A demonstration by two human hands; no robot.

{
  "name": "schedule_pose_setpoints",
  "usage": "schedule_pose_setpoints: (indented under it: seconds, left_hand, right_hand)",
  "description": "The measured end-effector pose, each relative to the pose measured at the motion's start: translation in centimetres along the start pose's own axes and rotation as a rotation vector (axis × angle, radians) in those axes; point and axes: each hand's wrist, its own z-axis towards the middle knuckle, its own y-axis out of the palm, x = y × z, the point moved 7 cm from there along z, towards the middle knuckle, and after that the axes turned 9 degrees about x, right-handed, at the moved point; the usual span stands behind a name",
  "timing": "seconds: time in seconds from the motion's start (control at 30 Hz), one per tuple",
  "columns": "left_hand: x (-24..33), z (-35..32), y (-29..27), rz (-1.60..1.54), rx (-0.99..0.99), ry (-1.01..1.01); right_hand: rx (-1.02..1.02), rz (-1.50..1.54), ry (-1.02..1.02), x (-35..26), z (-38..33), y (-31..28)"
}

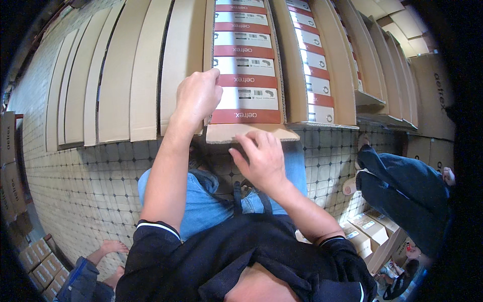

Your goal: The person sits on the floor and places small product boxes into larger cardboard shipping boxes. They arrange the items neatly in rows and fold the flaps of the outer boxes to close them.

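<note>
In front of me is an open cardboard carton (284,95) with a row of white and red shoe boxes (245,98) inside. My left hand (197,98) is closed at the carton's left side, its curled fingers on the upright cardboard side flap (208,55). The fingertips there are partly hidden. At the carton's near end, a short end flap (221,135) folds outward toward me. My right hand (262,158) touches this flap's edge with bent fingers, the thumb held apart from them.
Another open carton (342,80) of shoe boxes stands right, with more beyond. Tall cardboard flaps (118,75) line the left. A person in dark trousers (402,186) is at right; another person's bare foot (114,246) shows lower left. Small brown boxes (370,229) sit lower right on tiles.
</note>
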Motion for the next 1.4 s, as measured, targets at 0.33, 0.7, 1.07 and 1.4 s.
schedule_pose_setpoints:
  seconds: [0.33, 0.7, 1.07, 1.4]
  left_hand:
    - [0.0, 0.2, -0.1, 0.026, -0.078, -0.060]
    - [-3.0, 0.1, -0.1, -0.167, -0.159, -0.213]
    - [-0.4, 0.9, -0.6, 0.001, -0.131, -0.128]
    - [0.4, 3.0, 0.3, 0.103, 0.019, -0.177]
  right_hand:
    - [0.052, -0.373, 0.294, 13.3, 8.8, -1.1]
    - [-0.145, -0.023, 0.602, 19.2, 5.7, -0.8]
    - [-0.098, 0.003, 0.591, 18.5, 5.7, -1.1]
    - [-0.081, 0.055, 0.593, 18.6, 5.8, -1.3]
